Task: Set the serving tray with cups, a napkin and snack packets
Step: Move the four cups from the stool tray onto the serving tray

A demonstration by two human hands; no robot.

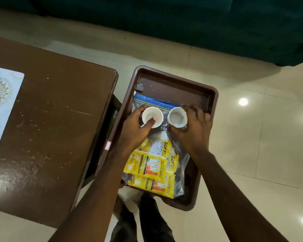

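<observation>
The fingers [141,109] of the left hand [133,130] are curled round the outside of the left paper cup [151,114], and the thumb tip hooks over the near rim and dips inside, so the rim is pinched. The fingers [192,110] of the right hand [196,131] wrap the far and right side of the right paper cup [177,117], with the thumb against its near wall; this cup is gripped too. Both cups are white, upright, open side up, and stand side by side with a small gap between them. Whether their bases touch what lies under them I cannot tell

Under the cups lies a clear zip bag [179,165] with a blue seal strip at its far end. Inside it are yellow snack packets [152,165] printed ZOFF, stacked overlapping toward the near end. The bag lies lengthwise in a brown plastic serving tray [215,95], filling most of its floor; the far strip of the tray is bare

The tray sits just right of a brown, scuffed tabletop [51,119], over cream floor tiles [261,154]; what holds it up is hidden. On the tabletop's left edge lies a pale placemat [3,109] with a floral pattern. A dark teal sofa [199,23] runs along the far side
</observation>
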